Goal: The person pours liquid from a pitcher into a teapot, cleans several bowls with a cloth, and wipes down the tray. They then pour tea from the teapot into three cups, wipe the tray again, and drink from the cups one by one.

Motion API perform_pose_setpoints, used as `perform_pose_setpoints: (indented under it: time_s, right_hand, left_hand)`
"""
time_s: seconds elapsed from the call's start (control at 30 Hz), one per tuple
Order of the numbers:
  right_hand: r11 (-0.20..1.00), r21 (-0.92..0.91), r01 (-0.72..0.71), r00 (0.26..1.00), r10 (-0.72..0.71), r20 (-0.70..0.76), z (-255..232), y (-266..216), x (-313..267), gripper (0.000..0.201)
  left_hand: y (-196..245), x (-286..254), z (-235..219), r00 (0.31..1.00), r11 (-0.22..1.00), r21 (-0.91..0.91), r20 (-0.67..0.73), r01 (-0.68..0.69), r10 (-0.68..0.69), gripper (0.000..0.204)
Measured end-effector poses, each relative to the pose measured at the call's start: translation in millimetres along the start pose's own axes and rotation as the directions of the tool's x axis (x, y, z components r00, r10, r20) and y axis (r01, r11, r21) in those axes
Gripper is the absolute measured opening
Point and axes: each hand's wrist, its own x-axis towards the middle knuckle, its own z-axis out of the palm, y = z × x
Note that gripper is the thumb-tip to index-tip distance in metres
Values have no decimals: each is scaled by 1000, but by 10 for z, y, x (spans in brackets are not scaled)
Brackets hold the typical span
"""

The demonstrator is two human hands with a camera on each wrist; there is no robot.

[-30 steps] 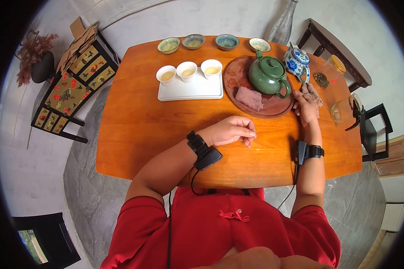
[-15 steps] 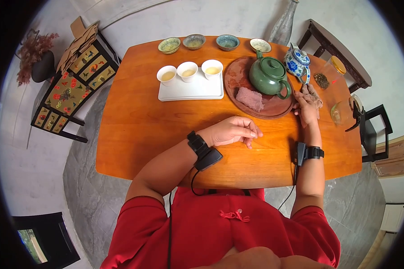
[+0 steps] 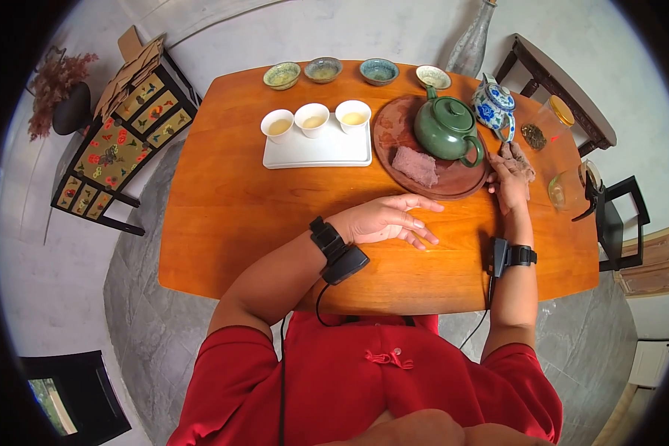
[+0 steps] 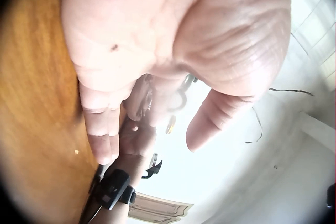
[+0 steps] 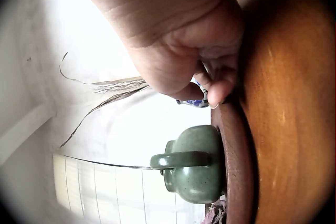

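Note:
My left hand (image 3: 385, 220) hovers over the front middle of the table, palm turned inward, fingers loosely extended and holding nothing; in the left wrist view its palm (image 4: 157, 29) fills the top. At the right edge of the round brown tray (image 3: 394, 123), my right hand (image 3: 510, 186) grips a crumpled brown cloth (image 3: 526, 169). In the right wrist view, that hand's fingers curl in beside the tray's rim. A green teapot (image 3: 442, 134) stands on the tray, its handle toward the right hand. A folded pinkish cloth (image 3: 415, 166) lies in front of the teapot.
Three white cups (image 3: 314, 120) of pale tea stand along the back of a white tray (image 3: 316, 154). Several small bowls (image 3: 379, 70) line the far edge. Rightward are a blue-and-white teapot (image 3: 493, 106), a yellow-lidded jar (image 3: 554, 119) and a glass pitcher (image 3: 565, 189).
My left hand's fingers have uncurled and spread toward the right. The right hand stays in place on the brown cloth, and the tableware has not moved.

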Motion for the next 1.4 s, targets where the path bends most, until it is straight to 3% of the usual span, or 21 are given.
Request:
perform_pose_setpoints:
  time_s: [1.4]
  right_hand:
    - [1000, -22, -13, 1000, 14, 7, 15, -26, -14, 30]
  left_hand:
    - [-3, -1, -8, 1000, 1000, -10, -7, -17, 17, 47]
